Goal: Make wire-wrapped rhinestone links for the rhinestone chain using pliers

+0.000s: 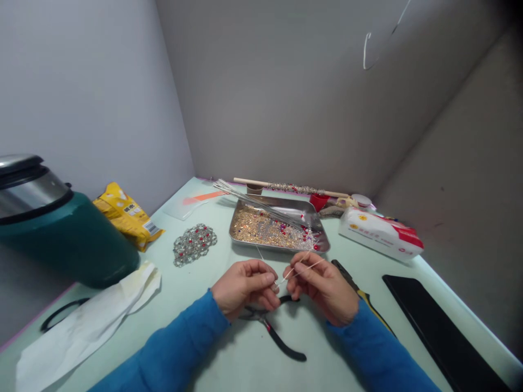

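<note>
You pinch the thin wire in the fingertips of your left hand and your right hand, with pliers below them and the bead tray just beyond, and such fine handling calls, I think, for a light and steady hold.

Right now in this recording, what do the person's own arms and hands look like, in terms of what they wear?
Both arms are in plain blue long sleeves that end at the wrists, with no markings visible. The left hand and right hand are bare: no gloves, and no rings or watch that I can see.
</note>
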A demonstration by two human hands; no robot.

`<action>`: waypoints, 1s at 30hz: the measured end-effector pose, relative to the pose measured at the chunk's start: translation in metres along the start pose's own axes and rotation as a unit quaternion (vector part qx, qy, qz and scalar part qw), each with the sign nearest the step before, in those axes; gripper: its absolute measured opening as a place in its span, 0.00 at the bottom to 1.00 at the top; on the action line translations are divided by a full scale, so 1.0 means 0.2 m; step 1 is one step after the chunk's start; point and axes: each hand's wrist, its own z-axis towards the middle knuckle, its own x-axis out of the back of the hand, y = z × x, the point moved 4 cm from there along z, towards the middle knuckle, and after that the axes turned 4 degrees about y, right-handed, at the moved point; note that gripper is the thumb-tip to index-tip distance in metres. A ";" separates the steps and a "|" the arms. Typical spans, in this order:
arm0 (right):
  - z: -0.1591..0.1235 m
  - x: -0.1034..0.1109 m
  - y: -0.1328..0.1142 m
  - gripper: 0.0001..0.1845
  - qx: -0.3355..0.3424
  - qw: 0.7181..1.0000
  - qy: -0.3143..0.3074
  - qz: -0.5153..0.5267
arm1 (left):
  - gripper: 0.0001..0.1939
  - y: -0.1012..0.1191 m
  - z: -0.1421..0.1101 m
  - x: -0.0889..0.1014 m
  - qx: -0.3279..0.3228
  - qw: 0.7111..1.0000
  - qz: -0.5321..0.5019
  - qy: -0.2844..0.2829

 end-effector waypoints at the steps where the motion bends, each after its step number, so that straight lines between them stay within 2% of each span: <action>1: 0.00 0.00 -0.01 0.10 -0.004 1.000 -0.007 0.008 | 0.12 0.00 0.00 0.00 0.003 1.000 -0.007 0.000; 6: 0.00 -0.01 -0.02 0.10 -0.025 0.999 -0.013 0.043 | 0.12 0.01 0.00 0.00 -0.005 1.000 -0.014 -0.007; 13: 0.02 0.02 0.04 0.10 -0.044 0.995 0.048 0.076 | 0.12 0.04 -0.01 -0.01 -0.052 0.998 0.014 0.024; 18: 0.01 0.04 -0.01 0.10 0.002 0.996 0.084 0.033 | 0.11 0.04 -0.01 0.01 -0.070 0.997 0.005 0.046; 22: 0.00 0.04 -0.05 0.10 0.063 0.992 0.106 -0.010 | 0.10 0.04 0.00 0.03 -0.066 0.995 0.005 0.079; 25: -0.01 0.02 -0.06 0.08 0.100 0.989 0.102 -0.048 | 0.11 0.05 0.00 0.04 -0.072 0.992 0.022 0.099; 30: -0.02 -0.02 -0.06 0.10 0.115 0.980 0.100 -0.128 | 0.11 0.05 -0.01 0.02 -0.087 0.989 0.064 0.105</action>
